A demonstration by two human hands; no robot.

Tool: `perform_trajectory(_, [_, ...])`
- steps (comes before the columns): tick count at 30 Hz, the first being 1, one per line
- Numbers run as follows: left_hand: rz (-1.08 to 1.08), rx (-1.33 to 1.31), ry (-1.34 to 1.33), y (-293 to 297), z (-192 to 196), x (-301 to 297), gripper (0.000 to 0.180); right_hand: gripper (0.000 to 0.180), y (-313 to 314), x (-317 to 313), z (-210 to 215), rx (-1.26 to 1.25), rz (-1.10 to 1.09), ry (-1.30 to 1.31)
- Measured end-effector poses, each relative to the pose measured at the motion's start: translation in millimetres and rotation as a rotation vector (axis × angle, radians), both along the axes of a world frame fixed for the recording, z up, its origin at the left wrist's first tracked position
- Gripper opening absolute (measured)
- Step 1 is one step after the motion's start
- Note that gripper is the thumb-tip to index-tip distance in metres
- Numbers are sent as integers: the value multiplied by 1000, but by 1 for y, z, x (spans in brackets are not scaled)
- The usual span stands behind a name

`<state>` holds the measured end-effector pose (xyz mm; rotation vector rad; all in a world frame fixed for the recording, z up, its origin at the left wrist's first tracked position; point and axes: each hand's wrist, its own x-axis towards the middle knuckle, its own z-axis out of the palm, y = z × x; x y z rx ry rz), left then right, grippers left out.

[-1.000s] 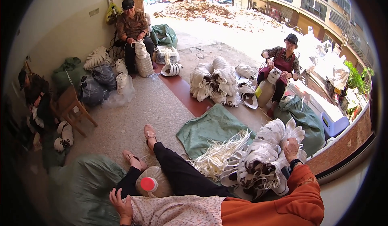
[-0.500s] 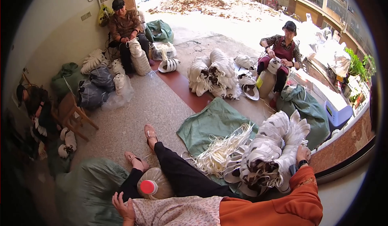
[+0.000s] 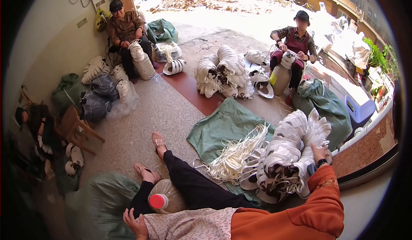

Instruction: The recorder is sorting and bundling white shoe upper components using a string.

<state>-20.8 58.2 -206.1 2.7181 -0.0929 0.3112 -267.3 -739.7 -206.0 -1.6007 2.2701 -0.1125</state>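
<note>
My left hand (image 3: 136,223) rests at the edge of my patterned lap cloth (image 3: 184,223), fingers spread, holding nothing. Just ahead of it, a clear, rounded jug (image 3: 174,197) with a red-and-white cap (image 3: 158,201) stands between my legs. My right arm reaches out to a large heap of nested white, curved, visor-like pieces (image 3: 283,154) with dangling straps. My right hand (image 3: 319,153) grips the right-hand row of that heap, its fingertips partly hidden among the pieces. Left of the heap, a tangle of white straps (image 3: 240,154) lies on a green sheet (image 3: 223,122).
Two people (image 3: 126,36) (image 3: 296,47) sit farther off, working on white stacks; another person (image 3: 36,124) is at the left by a wooden chair (image 3: 77,126). More white stacks (image 3: 223,72), a green sack (image 3: 322,109), a blue plastic stool (image 3: 359,111) and dark bags (image 3: 98,100) stand around.
My right hand has shifted slightly up along the heap's right row, thumb now more visible. The view has tilted a little. My left hand stays spread at my lap.
</note>
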Motion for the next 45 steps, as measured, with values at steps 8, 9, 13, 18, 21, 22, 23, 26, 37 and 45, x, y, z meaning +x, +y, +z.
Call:
perform_trajectory(8, [2,-10,3,-3,-2,1,44,113,-4,-27,-21,-52,82,-145])
perform_trajectory(9, [-3,-11,7,-4,-1,2,43,112,-5,-28,-22,-63,88,-157])
perform_trajectory(13, [0,-3,-20,-1,-8,7,43,104,-2,-35,-48,-168,87,-131])
perform_trajectory(18, [-74,138,-208,-2,4,2,45,91,50,-22,-41,-196,156,-116])
perform_trajectory(21, [-82,170,-212,7,0,1,45,88,53,-37,-67,-421,241,-82])
perform_trajectory(22, [-50,124,-112,13,-7,5,44,88,46,-47,-72,-408,235,-66])
perform_trajectory(23, [-20,76,-26,15,-16,8,43,89,35,-59,-77,-378,202,-156])
perform_trajectory(26, [-72,142,-75,26,-27,13,43,89,9,-75,-95,-396,190,-362])
perform_trajectory(37, [-25,-67,10,19,-24,14,42,108,5,-51,-56,-227,216,-267])
perform_trajectory(45, [-51,-2,19,22,-20,6,41,104,-1,-39,-15,-96,273,7])
